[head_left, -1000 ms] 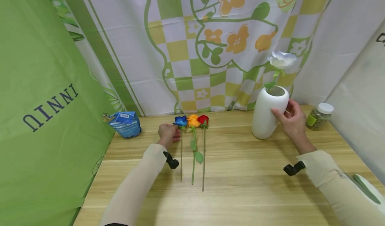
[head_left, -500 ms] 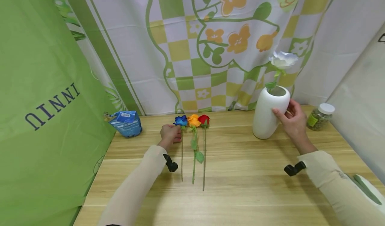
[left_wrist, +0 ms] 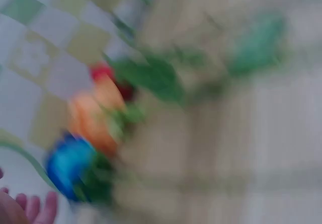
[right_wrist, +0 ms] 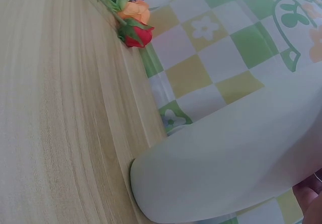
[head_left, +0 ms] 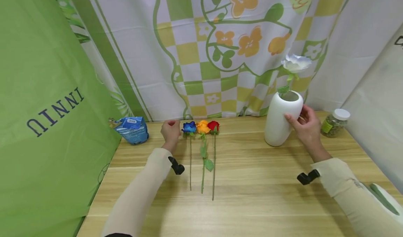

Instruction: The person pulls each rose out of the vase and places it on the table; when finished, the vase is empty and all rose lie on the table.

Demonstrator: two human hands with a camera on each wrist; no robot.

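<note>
Three artificial roses lie side by side on the table: a blue rose (head_left: 189, 127), an orange rose (head_left: 203, 126) and a red rose (head_left: 213, 125). Just left of the blue bloom is my left hand (head_left: 171, 131), apart from it and holding nothing; in the blurred left wrist view its fingers (left_wrist: 49, 209) look loose. A white vase (head_left: 281, 119) stands upright at the right, with a white rose (head_left: 296, 63) rising from its mouth. My right hand (head_left: 306, 132) grips the vase's right side, thumb in front; the other fingers are partly hidden behind it.
A blue packet (head_left: 132, 130) sits at the table's back left. Right of the vase stands a lidded jar (head_left: 335, 122) with a green label. Behind the wooden table (head_left: 245, 181) hangs a patterned curtain (head_left: 217, 72); a green cloth (head_left: 47, 160) hangs along the left side.
My left hand has let go of the blue rose's stem, just below the bloom, and moved up and left of it. The right hand and vase have stayed in place.
</note>
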